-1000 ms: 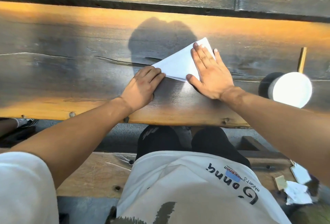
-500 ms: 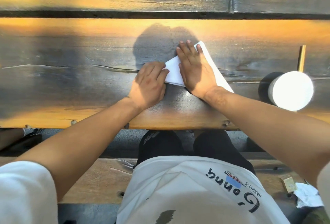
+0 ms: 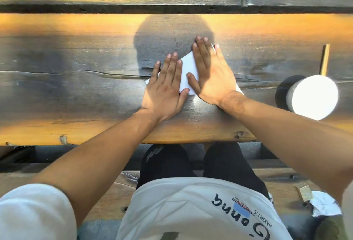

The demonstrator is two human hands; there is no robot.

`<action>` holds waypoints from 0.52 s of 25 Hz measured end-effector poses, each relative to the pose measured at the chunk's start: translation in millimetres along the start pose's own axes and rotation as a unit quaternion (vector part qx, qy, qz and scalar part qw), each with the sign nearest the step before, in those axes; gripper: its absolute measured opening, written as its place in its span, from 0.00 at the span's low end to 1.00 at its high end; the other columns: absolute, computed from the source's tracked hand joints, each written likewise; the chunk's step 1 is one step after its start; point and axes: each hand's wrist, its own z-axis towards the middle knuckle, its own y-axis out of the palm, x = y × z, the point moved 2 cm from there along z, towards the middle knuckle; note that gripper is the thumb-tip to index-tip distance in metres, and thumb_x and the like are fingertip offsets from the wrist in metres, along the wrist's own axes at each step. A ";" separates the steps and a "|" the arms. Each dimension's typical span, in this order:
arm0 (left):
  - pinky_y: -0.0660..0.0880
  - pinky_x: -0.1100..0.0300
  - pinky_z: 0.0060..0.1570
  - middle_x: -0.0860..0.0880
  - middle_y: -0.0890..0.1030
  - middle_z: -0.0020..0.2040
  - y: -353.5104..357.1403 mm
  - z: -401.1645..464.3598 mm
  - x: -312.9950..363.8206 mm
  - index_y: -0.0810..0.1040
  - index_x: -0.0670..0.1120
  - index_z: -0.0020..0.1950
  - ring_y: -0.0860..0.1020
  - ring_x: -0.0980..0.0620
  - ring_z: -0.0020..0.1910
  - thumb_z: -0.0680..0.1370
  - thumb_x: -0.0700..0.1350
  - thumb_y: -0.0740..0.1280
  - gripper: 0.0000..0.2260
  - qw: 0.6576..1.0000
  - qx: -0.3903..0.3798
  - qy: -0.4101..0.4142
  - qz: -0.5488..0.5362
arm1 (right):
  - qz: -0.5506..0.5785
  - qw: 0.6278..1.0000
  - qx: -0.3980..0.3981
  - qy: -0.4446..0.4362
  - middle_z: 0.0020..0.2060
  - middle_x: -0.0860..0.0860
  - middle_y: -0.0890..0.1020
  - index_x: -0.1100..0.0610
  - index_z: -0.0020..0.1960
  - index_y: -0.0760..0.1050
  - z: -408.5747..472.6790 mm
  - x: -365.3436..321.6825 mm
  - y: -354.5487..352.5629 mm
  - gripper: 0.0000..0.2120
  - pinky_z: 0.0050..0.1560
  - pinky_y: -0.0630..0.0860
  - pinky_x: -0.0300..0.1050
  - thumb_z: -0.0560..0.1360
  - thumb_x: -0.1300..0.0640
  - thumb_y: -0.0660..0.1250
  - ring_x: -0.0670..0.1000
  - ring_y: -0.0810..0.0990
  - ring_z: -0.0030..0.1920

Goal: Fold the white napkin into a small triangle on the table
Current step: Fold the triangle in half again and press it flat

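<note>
Head view shows both hands, the left hand (image 3: 165, 87) and the right hand (image 3: 211, 73), spread flat and open, gripping nothing, pressing the folded white napkin (image 3: 188, 73) onto the table (image 3: 76, 79) to make a crease. I think another fold comes next, so one hand must lift. Open table lies toward 9 o'clock; a white cup (image 3: 313, 97) sits at 3 o'clock, the near edge at 6.

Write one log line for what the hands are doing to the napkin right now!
step: pressing fold | left hand: flat on white napkin | right hand: flat on napkin | napkin: folded, on table | nothing gripped
</note>
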 end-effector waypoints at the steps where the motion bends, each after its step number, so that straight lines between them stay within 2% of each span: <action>1: 0.50 0.40 0.80 0.35 0.51 0.83 -0.8 0.5 -0.1 0.51 0.35 0.82 0.49 0.39 0.83 0.85 0.57 0.49 0.34 1.000 0.002 0.000 0.002 | 0.000 1.000 0.001 -0.001 0.82 0.63 0.50 0.68 0.81 0.49 1.3 -0.1 -0.9 0.37 0.81 0.47 0.62 0.83 0.43 0.50 0.63 0.48 0.82; 4: 0.49 0.39 0.80 0.36 0.50 0.83 -7.5 1.4 1.5 0.50 0.35 0.82 0.48 0.40 0.83 0.85 0.59 0.49 0.35 1.000 -0.021 -0.002 -0.005 | 0.013 1.000 0.003 0.002 0.81 0.65 0.50 0.68 0.81 0.48 0.2 -0.6 -6.1 0.37 0.81 0.45 0.62 0.84 0.43 0.51 0.64 0.48 0.82; 7: 0.49 0.39 0.80 0.36 0.49 0.83 -4.9 2.5 1.3 0.49 0.35 0.83 0.48 0.40 0.83 0.85 0.59 0.51 0.36 1.000 -0.023 0.000 0.003 | 0.024 0.999 0.002 0.039 0.82 0.64 0.48 0.67 0.82 0.47 -15.2 6.5 -3.8 0.38 0.81 0.41 0.57 0.84 0.40 0.51 0.64 0.46 0.82; 10: 0.50 0.38 0.79 0.36 0.51 0.83 -1.8 1.1 -2.6 0.51 0.35 0.82 0.50 0.39 0.83 0.84 0.59 0.53 0.36 1.000 -0.002 0.005 0.006 | 0.020 0.998 -0.010 0.058 0.82 0.62 0.46 0.65 0.82 0.45 -30.3 14.4 -0.2 0.41 0.82 0.43 0.57 0.83 0.36 0.50 0.61 0.45 0.83; 13: 0.50 0.37 0.79 0.35 0.52 0.83 -1.9 2.5 0.2 0.51 0.35 0.82 0.50 0.38 0.83 0.84 0.59 0.53 0.36 1.000 0.000 0.011 0.010 | 0.033 0.998 -0.001 0.045 0.82 0.62 0.46 0.64 0.83 0.45 -28.4 17.4 -1.0 0.41 0.81 0.45 0.60 0.83 0.36 0.48 0.62 0.45 0.82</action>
